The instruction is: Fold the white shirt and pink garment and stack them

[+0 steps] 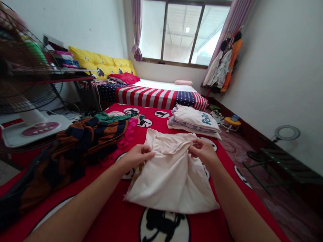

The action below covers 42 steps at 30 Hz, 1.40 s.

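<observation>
A cream-coloured shirt (174, 178) lies partly folded in front of me, its neckline and upper part turned toward the far side. My left hand (140, 154) is at its left edge, thumb and fingers closed on the cloth. On the opposite edge, my right hand (204, 152) pinches the fabric near the upper right corner, drawing creases downward from the grip. Under the shirt is a red bedspread (161, 223) with round white patches showing a dark cartoon figure.
A stack of folded clothes (194, 119) lies beyond my right hand. Rumpled garments (83, 148), striped orange and navy, spread along the left. A fan (27, 84) stands far left, a green folding stool (280, 164) on the right floor, a second bed (151, 95) under the window.
</observation>
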Each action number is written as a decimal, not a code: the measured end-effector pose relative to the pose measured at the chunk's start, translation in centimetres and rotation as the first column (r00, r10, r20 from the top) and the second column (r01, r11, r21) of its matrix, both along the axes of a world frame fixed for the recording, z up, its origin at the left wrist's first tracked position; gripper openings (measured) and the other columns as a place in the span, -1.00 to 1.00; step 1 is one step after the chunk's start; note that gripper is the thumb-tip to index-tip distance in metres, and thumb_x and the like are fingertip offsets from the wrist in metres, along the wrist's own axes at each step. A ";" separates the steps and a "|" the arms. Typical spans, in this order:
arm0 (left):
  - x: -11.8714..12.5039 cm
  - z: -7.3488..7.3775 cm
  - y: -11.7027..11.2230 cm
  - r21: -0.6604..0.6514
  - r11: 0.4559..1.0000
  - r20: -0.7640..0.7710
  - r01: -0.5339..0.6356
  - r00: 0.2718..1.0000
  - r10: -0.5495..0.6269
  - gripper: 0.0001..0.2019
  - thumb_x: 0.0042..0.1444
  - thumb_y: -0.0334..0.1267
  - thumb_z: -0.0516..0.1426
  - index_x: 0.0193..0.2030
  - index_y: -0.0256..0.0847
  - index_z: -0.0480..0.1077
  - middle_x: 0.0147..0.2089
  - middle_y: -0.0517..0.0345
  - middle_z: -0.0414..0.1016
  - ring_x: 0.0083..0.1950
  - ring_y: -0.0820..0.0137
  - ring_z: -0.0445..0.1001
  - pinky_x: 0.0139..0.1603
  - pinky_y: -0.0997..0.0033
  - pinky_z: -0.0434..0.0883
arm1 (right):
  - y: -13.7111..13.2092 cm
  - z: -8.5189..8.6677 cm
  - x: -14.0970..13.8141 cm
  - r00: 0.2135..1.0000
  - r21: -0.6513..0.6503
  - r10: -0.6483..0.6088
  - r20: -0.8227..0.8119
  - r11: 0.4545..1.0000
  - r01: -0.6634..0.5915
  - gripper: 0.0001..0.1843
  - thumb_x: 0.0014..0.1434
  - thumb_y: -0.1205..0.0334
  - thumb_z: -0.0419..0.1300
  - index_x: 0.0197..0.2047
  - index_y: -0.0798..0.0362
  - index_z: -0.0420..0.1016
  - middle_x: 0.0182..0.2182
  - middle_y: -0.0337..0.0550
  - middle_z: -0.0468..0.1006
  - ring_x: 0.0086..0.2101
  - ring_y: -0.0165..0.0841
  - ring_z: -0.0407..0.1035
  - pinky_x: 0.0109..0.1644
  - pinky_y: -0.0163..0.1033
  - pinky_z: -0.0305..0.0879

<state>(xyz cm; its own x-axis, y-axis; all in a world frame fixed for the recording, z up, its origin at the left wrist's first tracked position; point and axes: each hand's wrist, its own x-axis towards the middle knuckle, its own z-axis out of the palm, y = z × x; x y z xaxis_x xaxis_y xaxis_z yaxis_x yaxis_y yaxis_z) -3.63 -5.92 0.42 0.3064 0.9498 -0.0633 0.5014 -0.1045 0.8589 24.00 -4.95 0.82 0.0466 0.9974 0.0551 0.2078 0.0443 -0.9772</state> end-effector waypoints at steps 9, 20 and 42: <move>-4.2 2.0 1.4 0.248 0.963 -0.609 -0.106 0.756 0.240 -0.79 -0.07 -0.08 0.18 -0.44 -0.18 0.48 -0.41 0.10 0.51 -0.33 0.27 0.46 -0.39 0.42 0.26 | -0.1 -2.0 2.5 0.946 -0.037 0.013 0.324 0.999 -0.001 -0.68 0.00 -0.02 0.20 -0.43 0.11 0.46 -0.54 -0.16 0.50 -0.55 -0.42 0.34 -0.53 -0.35 0.17; 9.9 2.4 3.1 0.415 0.857 -0.482 0.306 0.873 -0.078 -0.19 -0.01 0.18 0.17 0.31 -0.21 0.15 0.26 -0.14 0.28 0.28 0.04 0.21 0.23 0.09 0.20 | -1.4 -0.7 2.3 0.763 -0.105 0.242 0.600 0.969 -0.225 -0.89 -0.14 0.24 0.23 -0.52 0.07 0.38 -0.59 -0.29 0.40 -0.53 -0.46 0.24 -0.52 -0.37 0.01; 10.5 3.7 5.3 0.169 0.960 0.466 0.223 0.840 -0.277 -0.73 0.03 -0.12 0.24 -0.23 -0.28 0.46 -0.37 0.20 0.45 -0.38 0.48 0.40 -0.37 0.56 0.33 | -2.6 -0.6 5.3 0.795 -0.100 0.419 -0.438 0.856 -0.506 -0.65 -0.16 0.28 0.34 -0.22 0.10 0.52 -0.33 -0.22 0.55 -0.36 -0.42 0.41 -0.28 -0.37 0.30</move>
<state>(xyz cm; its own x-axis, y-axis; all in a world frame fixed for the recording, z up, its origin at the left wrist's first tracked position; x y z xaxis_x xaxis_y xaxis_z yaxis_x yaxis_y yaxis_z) 6.84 -0.64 4.10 0.5005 0.8294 0.2481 -0.0263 -0.2719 0.9620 29.32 -7.53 0.19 -0.4497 0.8904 -0.0707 -0.1832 -0.1694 -0.9684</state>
